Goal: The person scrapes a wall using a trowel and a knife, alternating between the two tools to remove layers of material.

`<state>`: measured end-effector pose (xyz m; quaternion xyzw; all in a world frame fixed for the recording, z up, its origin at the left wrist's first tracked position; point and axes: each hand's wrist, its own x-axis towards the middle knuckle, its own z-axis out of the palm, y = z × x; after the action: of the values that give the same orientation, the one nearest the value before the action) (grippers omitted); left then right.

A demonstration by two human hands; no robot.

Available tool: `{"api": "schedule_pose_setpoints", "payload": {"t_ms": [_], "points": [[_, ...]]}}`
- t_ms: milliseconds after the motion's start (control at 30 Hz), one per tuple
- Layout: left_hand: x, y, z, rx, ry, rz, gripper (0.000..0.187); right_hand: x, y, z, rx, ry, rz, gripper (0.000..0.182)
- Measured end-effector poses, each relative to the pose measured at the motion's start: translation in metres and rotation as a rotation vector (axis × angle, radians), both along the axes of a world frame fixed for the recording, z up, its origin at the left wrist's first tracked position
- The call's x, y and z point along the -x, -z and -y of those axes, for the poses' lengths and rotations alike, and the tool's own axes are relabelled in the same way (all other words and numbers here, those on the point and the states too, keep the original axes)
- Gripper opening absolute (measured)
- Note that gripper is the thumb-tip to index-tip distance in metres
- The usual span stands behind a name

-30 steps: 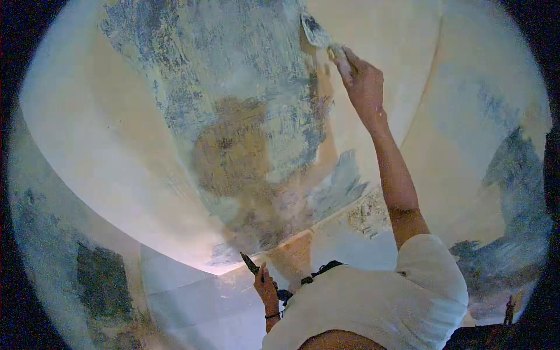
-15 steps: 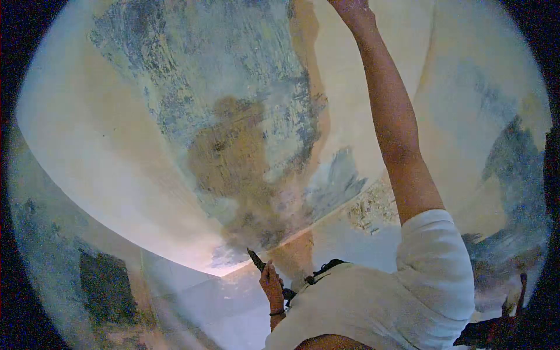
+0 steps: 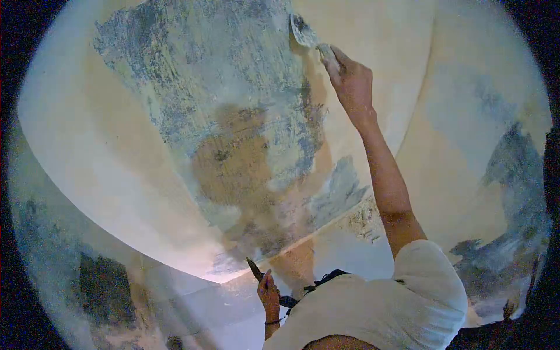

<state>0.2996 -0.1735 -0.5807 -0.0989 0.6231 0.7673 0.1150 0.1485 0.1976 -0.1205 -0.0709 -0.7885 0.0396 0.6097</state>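
Gripping scraper w/ raised right hand — held at R edge of grey-blue patch on pale curved surface. Grasping dark narrow tool w/ left hand — low, nr patch's bottom end.

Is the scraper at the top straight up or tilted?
Tilted: in the picture, the scraper slants up and left from the right hand.

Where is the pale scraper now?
Near the head view's top, just right of centre, the scraper is in the right hand, at the right edge of the bluish patch.
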Motion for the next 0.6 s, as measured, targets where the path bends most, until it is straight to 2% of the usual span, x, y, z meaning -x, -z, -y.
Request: {"api": "schedule_pose_setpoints", "payload": {"t_ms": [133,233,333,400,433,533,600], "points": [[0.006,-0.003,-0.003,-0.074,0.003,-0.013,0.032,0.011,-0.048,-0.014,-0.169,0.002,-0.145,0.038],[0.004,-0.003,-0.010,-0.028,0.015,-0.007,0.033,-0.016,-0.090,-0.011,-0.285,0.071,-0.047,0.041],[0.005,0.001,-0.015,-0.162,0.025,0.035,0.032,-0.008,-0.126,0.004,-0.251,0.090,-0.044,0.035],[0.009,-0.002,-0.018,-0.122,0.046,0.051,0.032,-0.011,-0.137,0.014,-0.204,-0.047,-0.113,0.035],[0.006,-0.003,-0.017,-0.100,0.056,0.069,0.032,-0.013,-0.141,0.019,-0.179,-0.118,-0.136,0.035],[-0.003,-0.016,-0.015,-0.051,0.000,0.059,0.029,0.033,-0.106,-0.017,-0.305,0.055,-0.154,0.039],[-0.002,-0.018,-0.012,-0.014,-0.038,0.054,0.029,0.024,-0.071,-0.002,-0.226,0.116,-0.069,0.038]]}}
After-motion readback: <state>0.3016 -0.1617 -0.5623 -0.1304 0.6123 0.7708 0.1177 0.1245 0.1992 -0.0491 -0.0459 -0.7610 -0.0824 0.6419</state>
